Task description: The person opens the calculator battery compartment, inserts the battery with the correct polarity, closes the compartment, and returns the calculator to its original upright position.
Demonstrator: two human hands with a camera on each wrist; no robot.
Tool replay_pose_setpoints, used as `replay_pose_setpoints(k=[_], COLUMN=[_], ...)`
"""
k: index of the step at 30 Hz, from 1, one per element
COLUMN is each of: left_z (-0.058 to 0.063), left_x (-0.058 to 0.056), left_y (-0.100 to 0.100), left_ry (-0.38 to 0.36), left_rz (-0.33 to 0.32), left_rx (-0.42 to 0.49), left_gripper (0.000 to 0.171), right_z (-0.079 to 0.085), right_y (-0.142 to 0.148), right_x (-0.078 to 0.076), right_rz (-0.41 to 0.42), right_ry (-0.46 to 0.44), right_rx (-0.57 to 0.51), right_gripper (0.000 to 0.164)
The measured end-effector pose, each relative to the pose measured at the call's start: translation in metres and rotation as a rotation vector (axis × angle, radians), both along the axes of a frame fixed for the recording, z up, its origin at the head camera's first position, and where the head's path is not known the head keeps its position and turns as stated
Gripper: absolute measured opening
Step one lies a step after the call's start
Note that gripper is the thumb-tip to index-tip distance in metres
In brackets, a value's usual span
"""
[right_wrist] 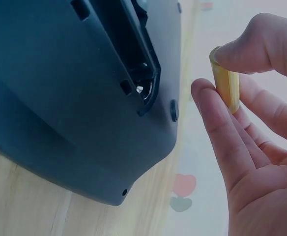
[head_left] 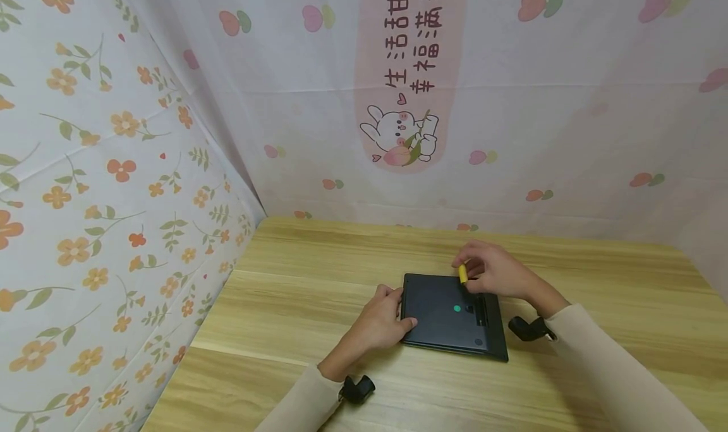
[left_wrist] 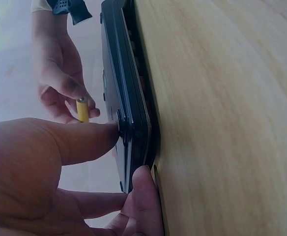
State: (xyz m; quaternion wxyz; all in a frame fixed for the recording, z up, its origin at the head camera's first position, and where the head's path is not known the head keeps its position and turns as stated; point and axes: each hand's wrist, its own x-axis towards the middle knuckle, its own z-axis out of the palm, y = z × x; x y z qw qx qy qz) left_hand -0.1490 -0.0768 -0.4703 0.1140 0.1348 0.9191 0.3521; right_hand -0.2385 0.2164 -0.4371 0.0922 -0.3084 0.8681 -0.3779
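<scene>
"Head view, nearest first: two beige sleeves [head_left: 309, 402], both cut off by the frame, and two black wrist pieces [head_left: 357, 390]. Hands?"

"Two! Left hand [head_left: 378, 318] has a firm grip on the edge of one black device [head_left: 435, 302], thumb on top, and the left wrist view shows fingers tucked around the rim. The device sits on the table, just right of that hand."

"And the right hand [head_left: 493, 271]?"

"Pinching one yellow battery [head_left: 463, 274] between thumb and fingers! It's up near the device's far edge, and the right wrist view shows the two apart."

"Containers?"

"One, a long open slot [right_wrist: 119, 39] in the device, with a shiny bit of metal [right_wrist: 140, 89] at its end. Just one green dot [head_left: 457, 308] beside it, too."

"What's hard to see?"

"Fingers cover part of the battery, the right wrist frame crops the slot, and the device's underside is mostly hidden."

"Farther back?"

"One wooden table [head_left: 284, 306], then two cloths: flowered cloth [head_left: 122, 176] at left, fruit-print cloth [head_left: 512, 103] behind, with one rabbit [head_left: 398, 129] and two columns of writing [head_left: 412, 40] cropped at the top."
</scene>
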Motion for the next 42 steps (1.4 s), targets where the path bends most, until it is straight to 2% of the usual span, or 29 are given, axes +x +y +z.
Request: replay_pose_setpoints(k=[6,17,25,28,42], left_z=[0.0,0.001,0.0,0.0,0.0], left_x=[0.0,0.001,0.001,0.001,0.001], left_y=[0.0,0.0,0.0,0.0,-0.001], left_ry=[-0.004,-0.006,-0.01,-0.014,-0.024], left_rz=[-0.001,-0.005,-0.007,-0.006,-0.003], left_rx=[0.0,0.009,0.01,0.012,0.021], left_gripper=[0.073,0.073,0.073,0.074,0.074], right_z=[0.001,-0.005,-0.01,-0.011,-0.016], right_y=[0.008,0.022,0.03,0.033,0.039], right_x=[0.009,0.025,0.035,0.04,0.056], right_rz=[-0.045,-0.064,-0.103,-0.12,-0.127], right_ry=[-0.035,-0.035,0.016,0.01,0.044], right_rx=[-0.039,-0.097,-0.098,-0.097,-0.173], right_gripper=[0.036,0.036,0.035,0.035,0.036])
